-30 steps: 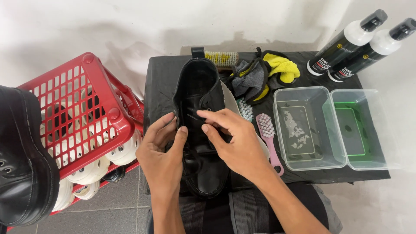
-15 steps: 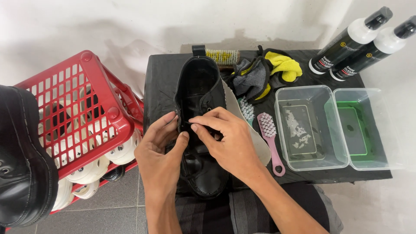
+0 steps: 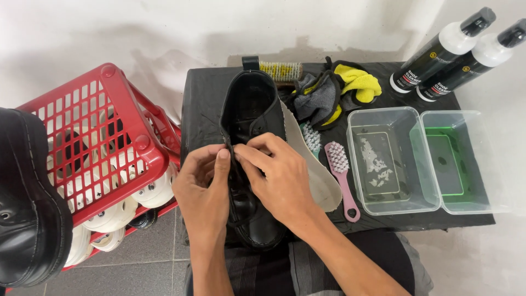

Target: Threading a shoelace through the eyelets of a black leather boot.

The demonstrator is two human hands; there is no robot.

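Observation:
A black leather shoe [image 3: 249, 104] lies on a black mat [image 3: 203, 104], its toe toward me. My left hand [image 3: 205, 189] pinches the shoe's black lace at the eyelets on the left side. My right hand [image 3: 279, 178] lies across the laces from the right, fingertips meeting the left thumb at the same spot. A pale insole [image 3: 318, 175] sticks out from under the shoe beside my right hand.
A pink brush [image 3: 341, 175] and a teal-bristled brush [image 3: 311, 137] lie right of the shoe. Two clear tubs [image 3: 408, 126] [image 3: 476, 164], two spray bottles [image 3: 444, 46], a wooden brush [image 3: 279, 71] and grey-yellow cloths [image 3: 334, 90] sit on the mat. A red basket [image 3: 115, 137] and another black shoe [image 3: 27, 203] are at left.
My right hand has moved left across the laces to meet the left fingers at the eyelets. The left hand stays on the shoe's left side.

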